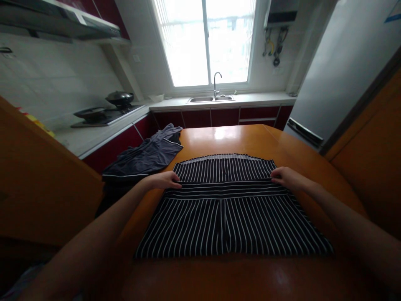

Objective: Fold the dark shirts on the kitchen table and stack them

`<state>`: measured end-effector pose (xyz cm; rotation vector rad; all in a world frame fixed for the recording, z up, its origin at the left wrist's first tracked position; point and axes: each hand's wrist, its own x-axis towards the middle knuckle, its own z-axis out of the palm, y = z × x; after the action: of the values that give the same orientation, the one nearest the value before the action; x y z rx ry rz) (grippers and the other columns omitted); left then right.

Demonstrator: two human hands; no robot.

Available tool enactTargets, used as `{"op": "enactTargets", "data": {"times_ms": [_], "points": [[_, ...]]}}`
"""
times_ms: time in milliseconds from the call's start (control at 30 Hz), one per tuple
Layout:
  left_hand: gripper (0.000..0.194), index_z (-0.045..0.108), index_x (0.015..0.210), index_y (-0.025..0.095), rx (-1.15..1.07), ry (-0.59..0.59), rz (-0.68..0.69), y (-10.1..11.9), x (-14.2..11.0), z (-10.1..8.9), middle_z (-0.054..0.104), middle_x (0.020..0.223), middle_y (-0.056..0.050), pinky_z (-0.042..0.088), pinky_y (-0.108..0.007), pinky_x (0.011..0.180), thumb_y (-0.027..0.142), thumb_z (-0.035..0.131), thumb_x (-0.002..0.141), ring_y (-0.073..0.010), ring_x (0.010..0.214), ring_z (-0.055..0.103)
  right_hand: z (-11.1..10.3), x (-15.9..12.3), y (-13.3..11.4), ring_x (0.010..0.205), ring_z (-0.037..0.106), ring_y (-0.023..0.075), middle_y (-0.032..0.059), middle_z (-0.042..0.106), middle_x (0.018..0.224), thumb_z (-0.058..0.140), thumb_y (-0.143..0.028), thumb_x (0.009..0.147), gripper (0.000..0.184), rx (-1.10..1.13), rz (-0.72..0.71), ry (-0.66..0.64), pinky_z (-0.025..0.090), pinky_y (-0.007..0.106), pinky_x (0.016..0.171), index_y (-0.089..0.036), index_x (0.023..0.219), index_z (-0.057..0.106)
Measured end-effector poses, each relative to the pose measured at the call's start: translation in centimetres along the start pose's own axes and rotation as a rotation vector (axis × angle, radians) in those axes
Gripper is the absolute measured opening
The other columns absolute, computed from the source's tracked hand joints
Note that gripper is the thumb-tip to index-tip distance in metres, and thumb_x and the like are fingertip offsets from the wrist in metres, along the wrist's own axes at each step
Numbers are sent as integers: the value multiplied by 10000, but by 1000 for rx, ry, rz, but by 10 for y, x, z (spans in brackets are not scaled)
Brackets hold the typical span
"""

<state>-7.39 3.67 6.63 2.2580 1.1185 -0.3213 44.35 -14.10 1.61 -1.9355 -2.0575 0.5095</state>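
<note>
A black garment with white stripes [232, 225] lies flat and spread on the wooden table in front of me. Its lower part has a centre seam, a band with crosswise stripes runs over its middle, and a narrower upper part shows its pale inside along the top edge. I cannot tell its exact kind. At the left end of the band, my left hand [164, 179] pinches the cloth between thumb and fingers. My right hand [286, 176] pinches the opposite end the same way. Between the two hands the band is stretched straight.
Dark grey clothes [147, 152] with white piping lie heaped over the table's left edge. The orange wooden table [219, 136] has a rounded right side. Beyond it are a sink [202, 99], a stove with pans [120, 98] at left and a fridge [338, 71] at right.
</note>
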Motion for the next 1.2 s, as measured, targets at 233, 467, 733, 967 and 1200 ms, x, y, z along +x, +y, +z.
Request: {"op": "enactTargets", "data": {"times_ms": [233,467,733,967,1200], "points": [[356,721,1052,203,349,385,172,64,12,38,664,1087,-99,442,-326,879,471,504,962,-250,1020,606,24,4,-70,1064,623,276,123,691,1135,588,-345,928,281,-79,-230,168,476,403,962,-193,1131,709],[313,707,1011,157,39,331,414,129,52,76,712,943,-58,442,-262,743,380,489,984,-188,840,628,59,39,-128,898,651,212,90,728,996,559,-334,954,240,121,-271,45,481,317,820,-168,1022,719],[317,730,834,162,116,247,397,135,44,87,692,744,-35,351,-252,594,377,537,964,-152,644,567,65,23,-137,720,606,165,38,703,797,559,-270,935,200,54,-295,-73,388,266,650,-190,796,679],[431,704,838,182,179,175,238,73,22,43,695,804,-43,375,-261,613,573,539,909,-182,703,596,34,11,-98,777,639,208,44,723,822,531,-448,962,322,-157,-171,12,397,320,748,-208,798,671],[543,618,654,176,56,111,96,-8,-2,15,556,617,13,336,-255,565,713,612,733,-152,610,493,3,-9,-5,747,631,184,42,713,821,589,-341,914,201,-109,-20,-47,430,293,683,-204,795,677]]}}
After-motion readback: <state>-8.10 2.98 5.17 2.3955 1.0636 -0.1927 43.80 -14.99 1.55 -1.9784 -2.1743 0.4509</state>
